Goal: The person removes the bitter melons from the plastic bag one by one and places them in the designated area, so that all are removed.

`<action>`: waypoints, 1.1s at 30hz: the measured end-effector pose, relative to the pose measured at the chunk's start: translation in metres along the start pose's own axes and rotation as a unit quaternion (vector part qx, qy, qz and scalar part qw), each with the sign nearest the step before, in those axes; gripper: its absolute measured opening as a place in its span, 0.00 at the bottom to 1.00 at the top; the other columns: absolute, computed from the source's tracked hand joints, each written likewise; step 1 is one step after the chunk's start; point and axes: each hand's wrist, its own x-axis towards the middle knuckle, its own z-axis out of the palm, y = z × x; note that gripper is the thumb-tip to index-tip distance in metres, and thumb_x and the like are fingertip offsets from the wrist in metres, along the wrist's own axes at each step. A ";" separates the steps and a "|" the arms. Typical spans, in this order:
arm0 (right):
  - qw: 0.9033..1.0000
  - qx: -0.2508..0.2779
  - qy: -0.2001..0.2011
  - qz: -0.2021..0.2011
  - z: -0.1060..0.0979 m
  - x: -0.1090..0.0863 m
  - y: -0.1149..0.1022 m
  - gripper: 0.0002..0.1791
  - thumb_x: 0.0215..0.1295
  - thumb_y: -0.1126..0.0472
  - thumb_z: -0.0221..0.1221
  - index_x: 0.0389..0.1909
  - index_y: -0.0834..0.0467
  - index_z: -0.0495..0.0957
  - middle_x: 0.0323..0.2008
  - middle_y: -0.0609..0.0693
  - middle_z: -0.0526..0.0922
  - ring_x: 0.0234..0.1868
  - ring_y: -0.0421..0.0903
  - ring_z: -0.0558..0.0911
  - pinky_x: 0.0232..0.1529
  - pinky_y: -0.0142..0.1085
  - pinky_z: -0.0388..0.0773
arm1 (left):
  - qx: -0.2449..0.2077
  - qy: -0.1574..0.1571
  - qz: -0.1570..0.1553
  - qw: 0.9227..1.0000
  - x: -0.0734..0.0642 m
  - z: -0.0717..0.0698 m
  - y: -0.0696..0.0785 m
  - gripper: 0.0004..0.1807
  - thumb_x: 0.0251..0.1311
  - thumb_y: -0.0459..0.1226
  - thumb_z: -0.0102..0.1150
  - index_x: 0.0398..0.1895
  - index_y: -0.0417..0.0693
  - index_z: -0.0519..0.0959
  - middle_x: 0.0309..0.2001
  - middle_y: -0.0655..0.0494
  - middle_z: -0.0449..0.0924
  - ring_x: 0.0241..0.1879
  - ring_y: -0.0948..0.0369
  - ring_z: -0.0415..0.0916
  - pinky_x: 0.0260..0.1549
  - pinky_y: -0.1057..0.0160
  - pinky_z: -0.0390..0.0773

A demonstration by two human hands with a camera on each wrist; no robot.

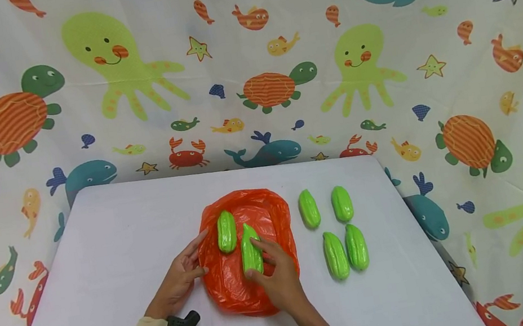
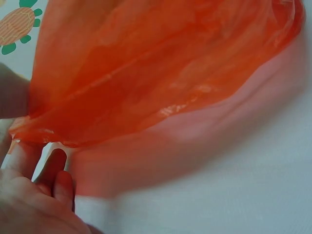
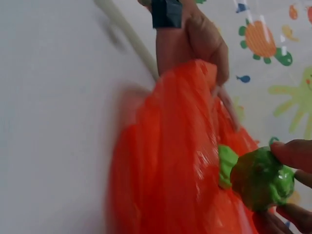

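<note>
My left hand (image 1: 178, 283) pinches the left edge of a red plastic bag (image 1: 232, 299), thumb on one side and fingers on the other. In the left wrist view the thin film of the bag (image 2: 146, 97) stretches away from those fingers. A ridged, shiny green gourd (image 1: 251, 253) is gripped between the thumb and fingers of my right hand (image 1: 282, 276), over the bag's opening. Its knobbly end shows in the right wrist view as a lumpy green gourd (image 3: 263, 179). Another green gourd (image 1: 226, 232) lies inside the bag, to the left of the held one.
Several more green gourds, among them one at the upper left (image 1: 309, 209) and one at the lower right (image 1: 356, 246), lie right of the bag on the white table (image 1: 122, 225). A curtain (image 1: 209, 91) printed with sea animals hangs behind the table's far edge.
</note>
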 end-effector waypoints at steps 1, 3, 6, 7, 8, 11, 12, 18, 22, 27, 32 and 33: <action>1.000 -0.002 0.003 0.002 -0.004 0.001 0.000 0.39 0.65 0.61 0.73 0.75 0.38 0.73 0.77 0.48 0.71 0.74 0.53 0.75 0.71 0.52 0.80 | 0.000 0.000 -0.001 1.000 0.000 0.000 0.000 0.50 0.65 0.20 0.57 0.88 0.51 0.49 0.87 0.42 0.46 0.73 0.75 0.70 0.67 0.70 0.77; 1.000 -0.005 0.009 0.006 -0.012 0.004 0.000 0.39 0.65 0.62 0.73 0.75 0.38 0.73 0.77 0.48 0.71 0.74 0.54 0.75 0.71 0.53 0.79 | 0.000 0.001 -0.002 1.000 0.000 0.000 0.000 0.50 0.65 0.20 0.57 0.88 0.51 0.49 0.87 0.42 0.46 0.72 0.75 0.69 0.67 0.70 0.77; 1.000 -0.012 0.021 0.010 -0.023 0.007 0.002 0.39 0.65 0.62 0.73 0.75 0.38 0.73 0.77 0.49 0.71 0.74 0.54 0.75 0.71 0.54 0.79 | 0.002 0.003 -0.004 1.000 0.000 -0.001 0.000 0.50 0.66 0.20 0.57 0.88 0.52 0.49 0.87 0.43 0.46 0.72 0.76 0.69 0.66 0.70 0.77; 1.000 -0.013 0.026 0.010 -0.027 0.009 0.003 0.40 0.64 0.62 0.73 0.75 0.38 0.73 0.77 0.49 0.71 0.74 0.54 0.75 0.71 0.55 0.78 | 0.003 0.003 -0.005 1.000 0.000 -0.001 0.000 0.50 0.66 0.21 0.57 0.88 0.52 0.50 0.87 0.43 0.46 0.72 0.76 0.69 0.66 0.70 0.77; 0.999 -0.016 0.031 0.011 -0.030 0.010 0.005 0.40 0.64 0.62 0.73 0.75 0.38 0.73 0.77 0.48 0.71 0.74 0.55 0.75 0.71 0.55 0.79 | 0.003 0.003 -0.005 1.000 0.000 -0.002 0.000 0.50 0.66 0.21 0.57 0.88 0.52 0.50 0.87 0.43 0.46 0.72 0.76 0.69 0.66 0.70 0.77; 0.998 -0.029 0.047 0.010 -0.040 0.013 0.008 0.40 0.63 0.62 0.74 0.75 0.37 0.74 0.77 0.48 0.72 0.75 0.55 0.75 0.70 0.55 0.79 | 0.004 0.004 -0.007 1.000 0.001 -0.002 0.000 0.50 0.66 0.21 0.57 0.88 0.52 0.50 0.87 0.43 0.47 0.72 0.76 0.69 0.66 0.70 0.77; 0.998 -0.031 0.052 0.009 -0.044 0.014 0.009 0.40 0.63 0.63 0.74 0.75 0.38 0.74 0.77 0.48 0.72 0.75 0.55 0.75 0.70 0.55 0.80 | 0.004 0.004 -0.007 1.000 0.001 -0.002 0.000 0.50 0.66 0.21 0.57 0.88 0.52 0.50 0.87 0.44 0.47 0.72 0.76 0.69 0.66 0.70 0.77; 0.996 -0.042 0.080 -0.012 -0.069 0.020 0.015 0.40 0.61 0.65 0.75 0.75 0.43 0.75 0.78 0.51 0.72 0.77 0.57 0.73 0.67 0.55 0.83 | 0.005 0.003 -0.008 1.000 0.001 -0.003 0.001 0.49 0.67 0.21 0.57 0.88 0.53 0.50 0.87 0.44 0.47 0.72 0.76 0.70 0.66 0.69 0.78; 0.993 -0.059 0.098 -0.009 -0.086 0.025 0.019 0.40 0.61 0.65 0.75 0.74 0.44 0.76 0.76 0.52 0.73 0.74 0.57 0.76 0.66 0.54 0.83 | 0.005 0.005 -0.009 1.000 0.002 -0.003 0.000 0.49 0.67 0.21 0.57 0.88 0.53 0.50 0.87 0.44 0.48 0.72 0.76 0.70 0.66 0.70 0.78; 0.992 -0.065 0.111 -0.003 -0.108 0.029 0.025 0.40 0.60 0.68 0.75 0.74 0.46 0.76 0.77 0.56 0.72 0.72 0.59 0.78 0.67 0.55 0.82 | 0.008 0.008 -0.013 1.000 0.002 -0.002 0.000 0.49 0.67 0.22 0.58 0.88 0.53 0.50 0.87 0.44 0.47 0.72 0.76 0.70 0.66 0.70 0.78; 0.990 -0.072 0.124 0.011 -0.128 0.031 0.030 0.41 0.60 0.68 0.75 0.74 0.46 0.76 0.77 0.55 0.72 0.72 0.60 0.78 0.68 0.55 0.81 | 0.009 0.009 -0.014 1.000 0.002 -0.002 0.002 0.49 0.66 0.22 0.58 0.88 0.53 0.50 0.87 0.44 0.48 0.71 0.76 0.70 0.65 0.70 0.78; 0.989 -0.074 0.125 0.013 -0.132 0.032 0.030 0.41 0.60 0.68 0.75 0.75 0.46 0.76 0.77 0.55 0.72 0.72 0.61 0.78 0.69 0.55 0.80 | 0.009 0.010 -0.014 1.000 0.002 -0.002 0.002 0.49 0.66 0.22 0.58 0.88 0.53 0.50 0.87 0.44 0.47 0.71 0.76 0.71 0.65 0.69 0.79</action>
